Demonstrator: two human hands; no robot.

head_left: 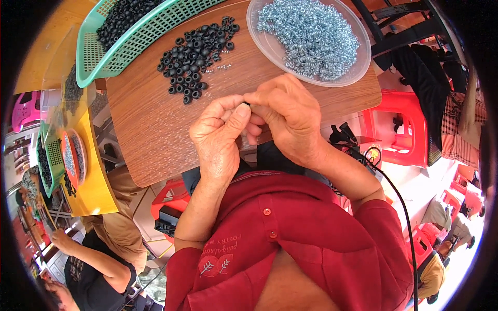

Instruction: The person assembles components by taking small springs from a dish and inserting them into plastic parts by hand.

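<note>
My left hand [220, 132] pinches a small black plastic part [247, 103] between thumb and fingertips, mostly covered by them. My right hand [291, 114] has its thumb and forefinger closed at the top of that part. Whether a spring sits between those right fingertips is too small to make out. Both hands are above the near edge of the brown wooden table [148, 137]. Beyond them lies a loose pile of round black plastic parts with holes [189, 62]. A few small metal springs [224, 67] lie beside the pile.
A round clear plastic tray [364, 65] heaped with metal springs [311, 39] stands at the far right. The green basket [137, 45] at the far left holds more black parts. A red stool [399, 129] stands at right; another person [98, 264] works at lower left.
</note>
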